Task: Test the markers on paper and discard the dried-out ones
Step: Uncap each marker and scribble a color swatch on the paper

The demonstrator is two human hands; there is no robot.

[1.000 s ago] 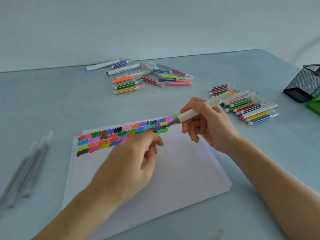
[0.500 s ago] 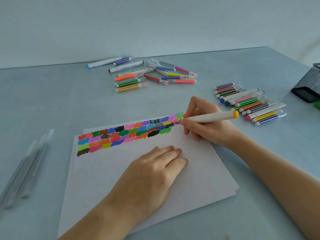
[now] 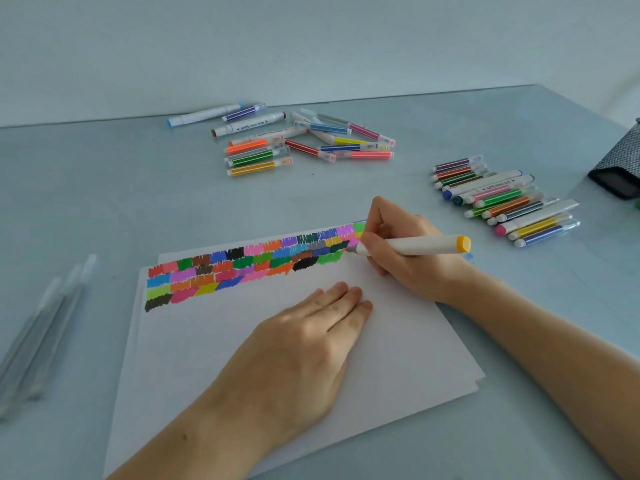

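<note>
Marker (image 3: 412,244) pinched near its tip by right hand (image 3: 408,258), tip at paper (image 3: 398,348) by the swatch band's (image 3: 242,268) right end, long axis running right from that band. Left hand (image 3: 304,344) flat on paper below, fingers together.

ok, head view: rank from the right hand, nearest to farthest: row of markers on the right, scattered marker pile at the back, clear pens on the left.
From the right hand, which grips the white marker:
1. Row of markers, just to its right.
2. Scattered marker pile, behind it, toward the table's far edge.
3. Clear pens, far left, beyond the paper.
</note>
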